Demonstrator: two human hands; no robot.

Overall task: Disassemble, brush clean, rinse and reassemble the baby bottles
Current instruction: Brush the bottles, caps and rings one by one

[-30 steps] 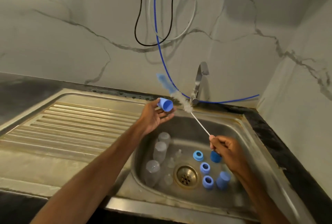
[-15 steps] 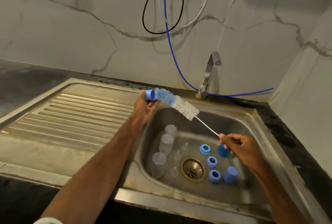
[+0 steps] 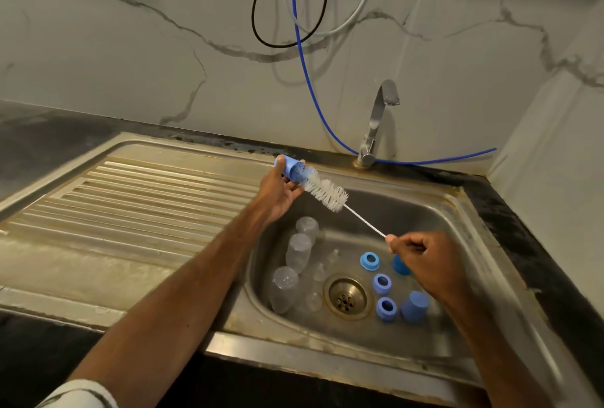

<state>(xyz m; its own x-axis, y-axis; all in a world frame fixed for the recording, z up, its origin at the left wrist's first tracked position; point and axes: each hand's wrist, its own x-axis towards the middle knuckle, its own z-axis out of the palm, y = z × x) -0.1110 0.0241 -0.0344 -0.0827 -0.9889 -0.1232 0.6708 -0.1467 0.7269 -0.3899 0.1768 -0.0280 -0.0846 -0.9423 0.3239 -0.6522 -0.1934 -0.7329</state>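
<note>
Above the sink [image 3: 483,231], the left hand [image 3: 277,193] grips a blue cap [image 3: 289,168] with the brush [image 3: 325,193] tip inside it. The right hand [image 3: 425,260] pinches the brush's wire handle. In the basin lie three clear bottles [image 3: 298,252], three blue rings [image 3: 381,284] and two more caps [image 3: 415,306].
</note>
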